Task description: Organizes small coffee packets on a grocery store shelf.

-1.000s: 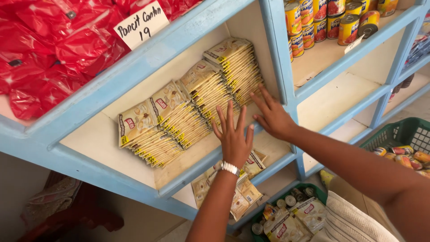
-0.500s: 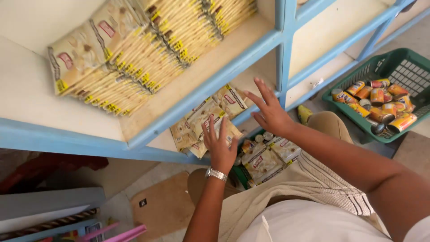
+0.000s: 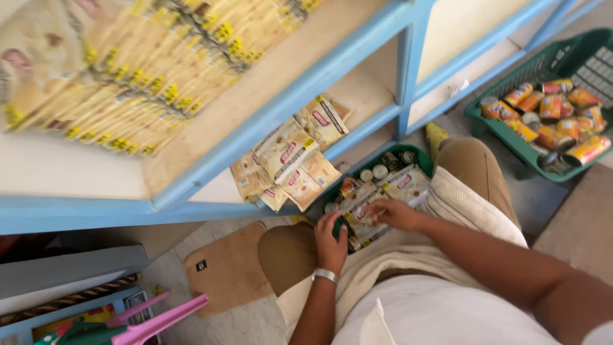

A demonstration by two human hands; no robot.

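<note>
Both my hands are down in a green basket (image 3: 416,157) between my knees, which holds beige packets (image 3: 403,185) and small cans (image 3: 380,171). My right hand (image 3: 394,214) lies on the pile with its fingers curled on a beige packet (image 3: 364,225). My left hand (image 3: 331,245), with a silver watch on the wrist, is at the basket's near edge, fingers bent over the packets; its grip is hidden.
A blue shelf (image 3: 287,108) stands in front, with rows of yellow-beige packets (image 3: 159,83) above and loose packets (image 3: 290,160) on the lower board. A second green basket (image 3: 504,137) of orange cans (image 3: 549,115) sits at right. A brown mat (image 3: 227,268) lies on the floor.
My hands have come off the shelf packets and dropped into the basket at my knees. The view has tilted down with them.
</note>
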